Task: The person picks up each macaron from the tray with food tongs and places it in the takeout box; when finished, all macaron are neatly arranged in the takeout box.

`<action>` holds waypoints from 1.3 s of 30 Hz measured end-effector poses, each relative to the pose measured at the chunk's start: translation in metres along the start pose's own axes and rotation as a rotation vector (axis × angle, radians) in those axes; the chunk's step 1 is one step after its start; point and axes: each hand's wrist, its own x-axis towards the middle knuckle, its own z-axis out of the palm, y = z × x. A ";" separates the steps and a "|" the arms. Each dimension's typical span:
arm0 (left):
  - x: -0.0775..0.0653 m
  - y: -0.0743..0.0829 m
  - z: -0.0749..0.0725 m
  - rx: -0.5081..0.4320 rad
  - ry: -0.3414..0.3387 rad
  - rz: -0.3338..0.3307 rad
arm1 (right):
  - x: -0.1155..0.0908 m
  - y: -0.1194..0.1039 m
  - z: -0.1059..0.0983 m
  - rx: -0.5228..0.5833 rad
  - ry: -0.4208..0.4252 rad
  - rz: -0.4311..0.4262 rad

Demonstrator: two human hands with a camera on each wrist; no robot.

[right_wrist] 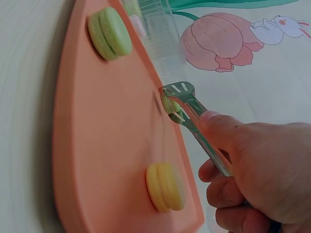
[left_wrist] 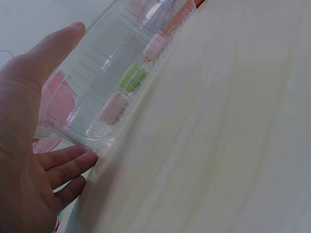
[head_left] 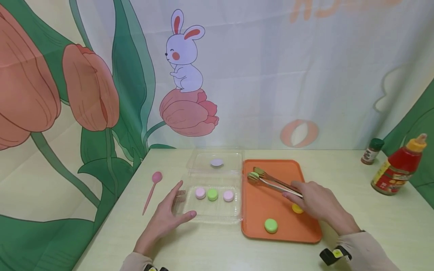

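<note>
My right hand [head_left: 317,199] grips metal tongs [head_left: 276,184], whose slotted ends close around a green macaron [head_left: 254,175] by the tray's far left side. On the orange tray [head_left: 257,203] are another green macaron [head_left: 271,226] near the front and a yellow macaron [right_wrist: 165,187], partly hidden by the right hand in the head view. My left hand [head_left: 166,212] spreads thumb and fingers at the left end of a clear plastic box [left_wrist: 92,63]. Inside it, a green macaron [head_left: 212,194] sits between two pink ones; its lid lies folded back behind.
A pink spoon [head_left: 152,192] lies on the table left of the box. At the right stand a small green-capped jar [head_left: 372,151] and a red sauce bottle [head_left: 398,165]. Behind the table hangs a cloth [head_left: 251,75] printed with tulips and a rabbit.
</note>
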 end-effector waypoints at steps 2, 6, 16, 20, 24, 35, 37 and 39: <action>0.000 0.000 0.000 0.000 0.001 0.005 | -0.002 0.002 -0.002 0.006 0.005 0.008; 0.001 -0.001 0.001 0.000 -0.001 0.003 | -0.005 0.004 -0.007 0.013 0.015 0.025; 0.000 0.000 0.000 0.014 0.003 -0.006 | -0.010 0.004 -0.021 0.034 0.063 0.020; 0.000 -0.001 0.001 0.013 0.002 -0.010 | -0.011 0.000 -0.025 0.038 0.084 -0.001; 0.000 0.000 0.000 0.016 0.003 -0.010 | -0.011 -0.009 -0.029 0.048 0.099 -0.014; -0.001 0.001 0.000 0.014 0.003 0.001 | -0.008 -0.039 -0.031 0.081 0.118 -0.078; 0.000 0.000 -0.001 0.015 0.003 0.003 | -0.007 -0.044 -0.029 0.094 0.120 -0.101; 0.000 0.000 -0.001 0.016 0.002 0.003 | -0.006 -0.051 -0.026 0.106 0.125 -0.131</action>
